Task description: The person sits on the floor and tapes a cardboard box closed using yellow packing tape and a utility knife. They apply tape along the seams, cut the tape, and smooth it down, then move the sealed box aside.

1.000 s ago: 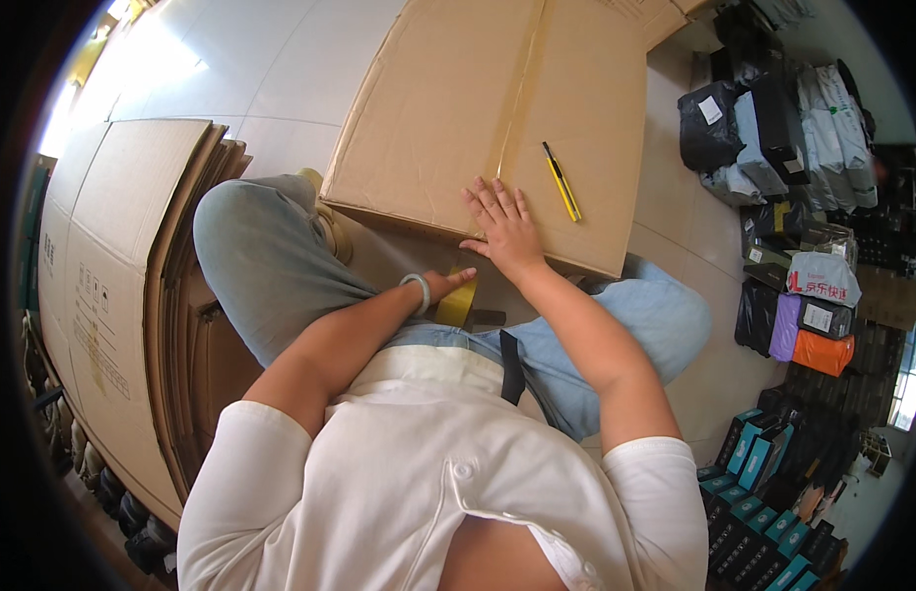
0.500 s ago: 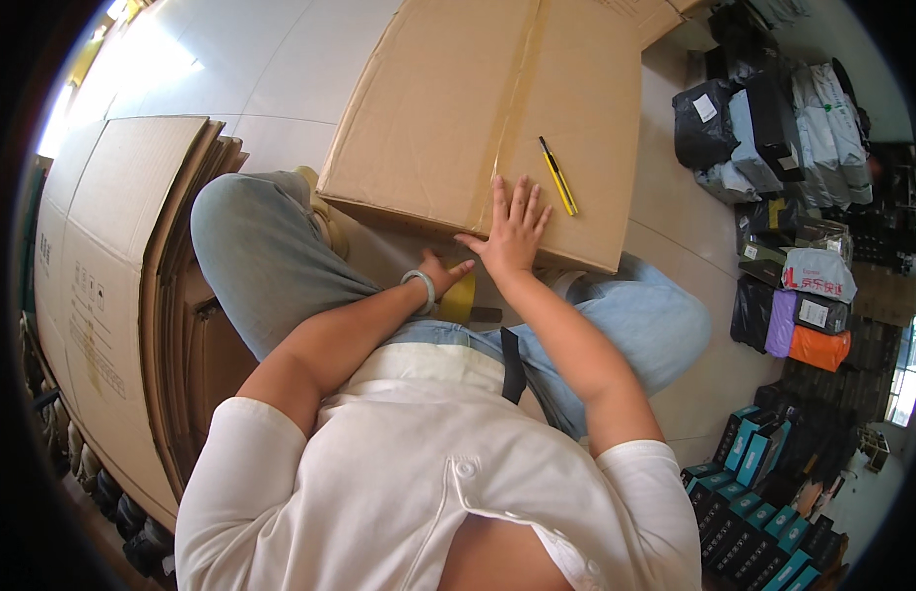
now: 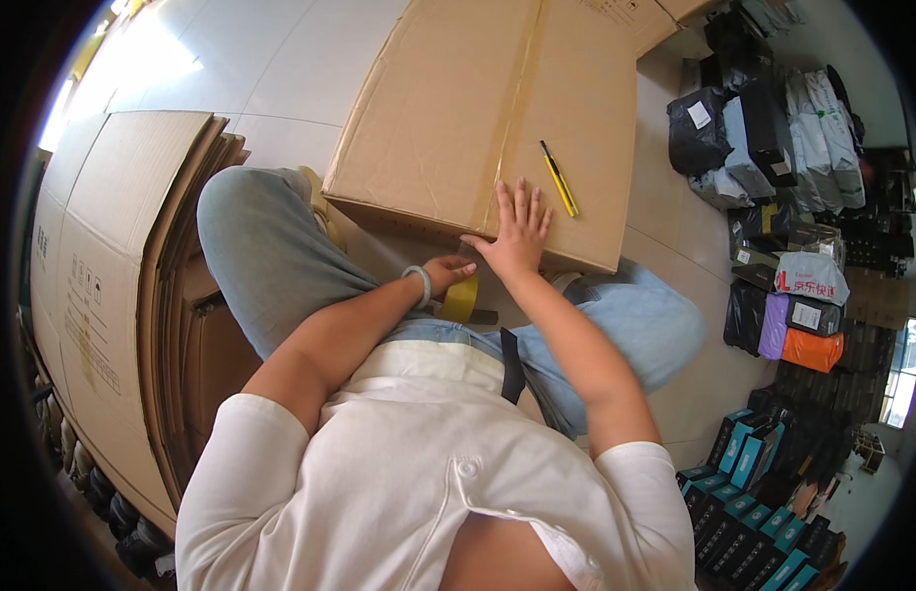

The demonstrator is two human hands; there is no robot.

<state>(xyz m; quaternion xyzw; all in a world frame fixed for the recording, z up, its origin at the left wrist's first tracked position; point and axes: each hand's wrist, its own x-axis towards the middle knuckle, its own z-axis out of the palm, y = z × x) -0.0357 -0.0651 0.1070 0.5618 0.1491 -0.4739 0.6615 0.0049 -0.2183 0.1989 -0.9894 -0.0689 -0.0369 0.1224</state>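
A large brown cardboard box (image 3: 428, 118) stands in front of me between my legs, with tape running along its top seam. My right hand (image 3: 520, 234) lies flat on the box's near edge, fingers spread, beside the seam. Just beyond those fingers, a yellow and black utility knife (image 3: 559, 182) rests on the box top. Below the box's near edge, my left hand (image 3: 446, 276), with a pale bangle at the wrist, is closed at a roll of yellow tape (image 3: 460, 299). Its thumb points right; the other fingers are partly hidden.
Flattened cardboard sheets (image 3: 123, 286) stand stacked at my left. To the right are piled wrapped parcels (image 3: 699, 128), an orange package (image 3: 813, 348) and several black and teal boxes (image 3: 749, 453). Another carton (image 3: 687, 8) touches the far right end of the box.
My left hand has turned slightly, its fingers drawing in, and the tape roll has tilted with it. The right hand stays spread on the box; the view has shifted slightly.
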